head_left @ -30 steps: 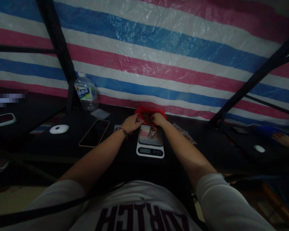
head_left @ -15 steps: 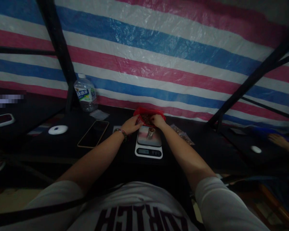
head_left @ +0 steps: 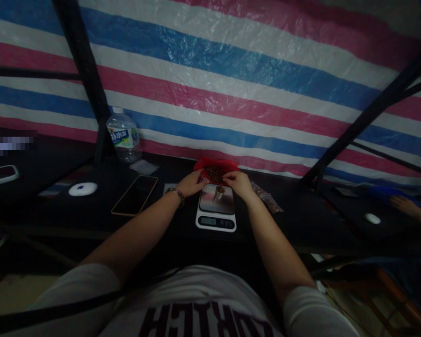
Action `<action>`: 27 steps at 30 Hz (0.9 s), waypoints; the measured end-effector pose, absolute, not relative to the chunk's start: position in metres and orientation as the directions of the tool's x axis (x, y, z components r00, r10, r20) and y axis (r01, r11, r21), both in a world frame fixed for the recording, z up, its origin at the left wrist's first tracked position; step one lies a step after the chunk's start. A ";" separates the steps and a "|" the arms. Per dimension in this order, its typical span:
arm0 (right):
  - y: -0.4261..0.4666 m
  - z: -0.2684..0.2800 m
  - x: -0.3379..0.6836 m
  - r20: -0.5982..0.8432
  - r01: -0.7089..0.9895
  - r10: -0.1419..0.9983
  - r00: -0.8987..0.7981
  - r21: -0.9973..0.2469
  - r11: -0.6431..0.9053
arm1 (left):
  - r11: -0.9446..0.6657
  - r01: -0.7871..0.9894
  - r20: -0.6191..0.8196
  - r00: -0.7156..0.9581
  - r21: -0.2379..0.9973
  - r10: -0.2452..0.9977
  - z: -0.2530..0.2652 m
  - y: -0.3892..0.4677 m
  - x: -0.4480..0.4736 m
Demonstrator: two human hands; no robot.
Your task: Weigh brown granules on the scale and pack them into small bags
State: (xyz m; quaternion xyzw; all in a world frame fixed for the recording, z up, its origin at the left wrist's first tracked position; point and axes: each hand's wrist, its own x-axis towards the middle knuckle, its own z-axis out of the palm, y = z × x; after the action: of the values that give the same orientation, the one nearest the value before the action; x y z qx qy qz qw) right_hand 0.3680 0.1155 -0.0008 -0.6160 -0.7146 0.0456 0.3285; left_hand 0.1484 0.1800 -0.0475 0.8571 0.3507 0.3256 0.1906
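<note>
A red plastic bag (head_left: 232,165) lies opened at the back of the table, with small brown dried pieces (head_left: 214,173) inside. My left hand (head_left: 192,183), a beaded bracelet at its wrist, grips the bag's near left edge. My right hand (head_left: 241,184) is at the bag's near right edge, its thumb and fingers pinched together; anything between them is too small to make out. Just in front of the bag stands a white kitchen scale (head_left: 216,222). On its plate is a small metal cup (head_left: 219,193) with reddish-brown contents.
Small clear bags of brown pieces (head_left: 271,202) lie right of the scale. To the left are a phone (head_left: 135,195), a plastic bottle (head_left: 123,138), some flat clear bags (head_left: 144,167) and a white rounded object (head_left: 83,189). Another person's hand (head_left: 403,204) shows at far right.
My right hand has drawn back from inside the bag toward its near right edge, uncovering more of the brown pieces. My left hand stays at the bag.
</note>
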 end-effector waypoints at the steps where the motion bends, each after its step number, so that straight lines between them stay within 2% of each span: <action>1: 0.108 0.002 0.366 0.414 0.841 0.908 -0.057 -0.471 0.268 | -0.680 0.481 0.424 0.541 0.553 0.727 -0.047 0.180 0.148; 7: 0.087 0.012 0.353 0.378 0.812 0.900 -0.216 -0.442 0.381 | -0.700 0.465 0.438 0.554 0.542 0.708 -0.046 0.179 0.147; 12: 0.085 0.010 0.354 0.335 0.781 0.916 -0.221 -0.501 0.372 | -0.670 0.502 0.414 0.534 0.547 0.737 -0.048 0.180 0.147; 17: 0.081 0.011 0.358 0.370 0.774 0.906 -0.205 -0.506 0.382 | -0.686 0.475 0.416 0.556 0.552 0.720 -0.047 0.180 0.146; 22: 0.079 0.010 0.355 0.320 0.744 0.923 -0.212 -0.560 0.365 | -0.678 0.484 0.400 0.560 0.553 0.726 -0.045 0.179 0.146; 27: 0.082 0.003 0.357 0.394 0.755 0.912 -0.114 -0.563 0.338 | -0.670 0.488 0.403 0.547 0.560 0.734 -0.046 0.178 0.146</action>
State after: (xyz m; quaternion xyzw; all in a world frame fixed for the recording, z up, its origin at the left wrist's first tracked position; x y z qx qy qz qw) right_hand 0.3575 0.0817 0.0028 -0.5645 -0.7381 0.1118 0.3523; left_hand 0.1457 0.1783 -0.0462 0.8575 0.3561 0.3159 0.1951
